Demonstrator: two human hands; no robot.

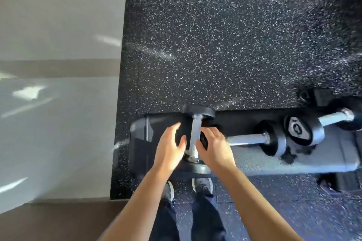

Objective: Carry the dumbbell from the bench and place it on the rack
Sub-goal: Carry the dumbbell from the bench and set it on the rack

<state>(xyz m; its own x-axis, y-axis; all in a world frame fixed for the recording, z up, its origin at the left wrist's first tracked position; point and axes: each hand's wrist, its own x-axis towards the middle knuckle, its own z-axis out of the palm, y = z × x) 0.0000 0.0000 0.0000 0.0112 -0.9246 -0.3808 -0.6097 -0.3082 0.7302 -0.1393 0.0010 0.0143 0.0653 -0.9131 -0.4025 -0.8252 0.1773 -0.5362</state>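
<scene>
Both hands reach down at lower centre of the head view, one on each side of a dumbbell's handle. Left hand (pixel 170 146) is spread wide, fingers apart and palm turned toward the handle, just beside it but not gripping. Right hand (pixel 214 147) is likewise open, its fingers curled slightly, close against the handle's right side; whether its fingertips touch the metal cannot be told through the blur.

That dumbbell (pixel 195 137) lies on the bench (pixel 313 159) with its silver handle running up and down the frame, one black head toward the top, the other nearest the person and partly hidden by the wrists. The bench stretches from centre to the right edge, dark at its left end, pale grey in sunlight to the right.

Second dumbbell (pixel 254 139) lies across the bench to the right, its handle roughly horizontal. Just beyond it, at right, a third dumbbell (pixel 321 121) rests with a labelled head facing the camera.

Speckled black floor (pixel 225 35) fills the upper frame. Two shoes (pixel 202 185) show below the bench, between the forearms. A pale wall (pixel 58 64) covers the left side.
</scene>
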